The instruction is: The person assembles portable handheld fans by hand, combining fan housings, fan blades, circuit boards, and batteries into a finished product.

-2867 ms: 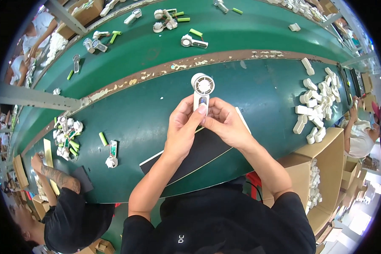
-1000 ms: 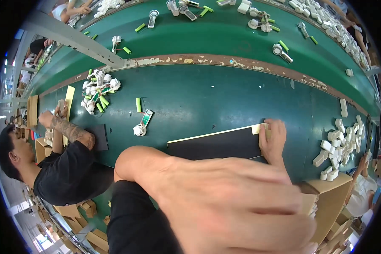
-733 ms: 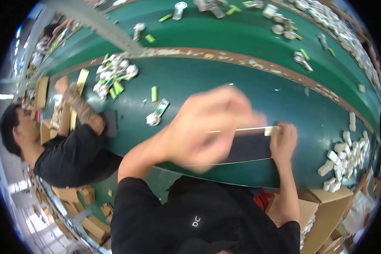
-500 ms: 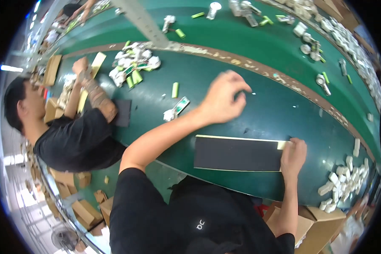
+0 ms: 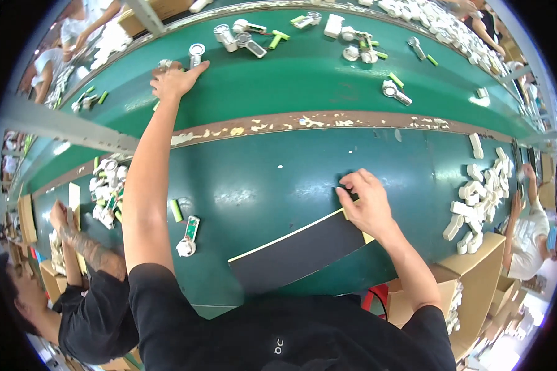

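The left arm stretches far forward across the bench (image 5: 278, 198), its hand (image 5: 176, 81) palm-down over the green belt (image 5: 297, 83), fingers fanned and thumb out wide. A pale part (image 5: 164, 63) lies at those fingertips, mostly hidden; whether they grip it, I cannot tell. The right arm is bent, its hand (image 5: 371, 207) over the end of the black mat (image 5: 297, 255), fingers loosely curled, thumb apart, nothing visible between them. White casings (image 5: 476, 195) heap at the bench's right, near a cardboard box (image 5: 476, 263); a tattooed co-worker (image 5: 99, 309) sits at left.
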Motion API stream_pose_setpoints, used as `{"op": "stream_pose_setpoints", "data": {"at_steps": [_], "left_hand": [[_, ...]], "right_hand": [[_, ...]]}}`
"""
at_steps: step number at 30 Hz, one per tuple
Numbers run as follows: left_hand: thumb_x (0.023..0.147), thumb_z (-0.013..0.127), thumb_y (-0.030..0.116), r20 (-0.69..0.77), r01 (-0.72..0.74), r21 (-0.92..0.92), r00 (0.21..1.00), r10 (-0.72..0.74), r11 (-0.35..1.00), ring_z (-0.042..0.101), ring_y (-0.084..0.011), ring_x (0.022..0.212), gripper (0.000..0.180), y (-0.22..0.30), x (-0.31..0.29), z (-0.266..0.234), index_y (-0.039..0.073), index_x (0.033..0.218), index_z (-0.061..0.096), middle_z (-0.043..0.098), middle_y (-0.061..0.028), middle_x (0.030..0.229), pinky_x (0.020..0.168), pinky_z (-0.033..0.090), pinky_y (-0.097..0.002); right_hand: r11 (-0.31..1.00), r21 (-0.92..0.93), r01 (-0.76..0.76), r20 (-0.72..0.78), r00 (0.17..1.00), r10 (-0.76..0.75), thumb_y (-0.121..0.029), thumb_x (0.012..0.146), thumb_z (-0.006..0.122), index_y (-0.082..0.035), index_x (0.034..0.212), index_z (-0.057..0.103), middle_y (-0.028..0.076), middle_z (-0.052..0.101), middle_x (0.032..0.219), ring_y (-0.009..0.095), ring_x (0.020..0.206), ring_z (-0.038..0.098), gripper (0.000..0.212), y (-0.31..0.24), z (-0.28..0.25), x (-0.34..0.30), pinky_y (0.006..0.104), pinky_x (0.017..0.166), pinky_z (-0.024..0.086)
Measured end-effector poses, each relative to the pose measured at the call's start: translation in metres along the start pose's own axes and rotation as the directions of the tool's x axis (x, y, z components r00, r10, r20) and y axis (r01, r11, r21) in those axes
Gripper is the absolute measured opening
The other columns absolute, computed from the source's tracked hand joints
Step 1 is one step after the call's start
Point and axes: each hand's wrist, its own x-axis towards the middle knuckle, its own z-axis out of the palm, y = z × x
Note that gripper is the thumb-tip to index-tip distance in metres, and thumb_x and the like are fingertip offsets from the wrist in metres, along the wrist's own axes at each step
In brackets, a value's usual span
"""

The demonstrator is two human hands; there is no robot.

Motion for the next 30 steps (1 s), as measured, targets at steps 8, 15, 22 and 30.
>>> {"op": "stream_pose_setpoints", "data": {"at_steps": [8,15,22,30], "left_hand": [[0.087,0.062,0.052,-0.07,-0.245,0.161,0.963,0.259,0.956,0.07,-0.0382,0.111,0.051,-0.022,0.069,0.021,0.012,0.116,0.072,0.075,-0.0176,0.115,0.095,0.053,-0.0466],[0.09,0.079,0.031,-0.282,-0.528,-0.453,0.849,0.447,0.719,0.059,-0.0178,0.082,0.035,-0.074,0.018,-0.001,0.0,0.104,0.069,0.066,-0.0038,0.089,0.079,0.05,-0.0343],[0.097,0.072,0.015,-0.032,-0.444,-0.483,0.87,0.491,0.755,0.049,-0.0088,0.09,0.017,-0.094,-0.151,-0.078,0.002,0.1,0.062,0.057,0.0022,0.094,0.083,0.04,-0.0243],[0.091,0.074,0.008,-0.072,-0.395,-0.387,0.914,0.4,0.833,0.053,-0.0198,0.095,0.019,-0.14,-0.224,-0.083,0.0,0.102,0.06,0.057,-0.0065,0.102,0.089,0.042,-0.0307]], "right_hand": [[0.998,0.049,0.044,0.028,0.999,-0.045,-0.013,0.09,0.071,-0.004,0.093,0.063,0.012,0.06,0.088,0.033,0.085,0.063,0.013,0.01,0.004,0.027,0.0454,0.073,0.052],[0.992,0.022,0.121,-0.058,0.991,-0.12,-0.012,0.087,0.072,-0.004,0.092,0.062,0.012,0.059,0.087,0.033,0.084,0.062,0.013,0.028,-0.006,0.055,0.0445,0.072,0.052],[0.895,-0.397,0.205,-0.369,0.857,-0.36,-0.018,0.085,0.074,0.001,0.113,0.062,0.019,0.059,0.106,0.04,0.104,0.058,0.036,0.089,-0.046,0.168,0.0491,0.085,0.052],[0.975,-0.223,-0.018,-0.695,0.704,-0.146,-0.025,0.09,0.066,0.001,0.104,0.067,0.024,0.072,0.089,0.042,0.088,0.07,0.029,0.136,-0.134,0.336,0.0471,0.078,0.055]]}}
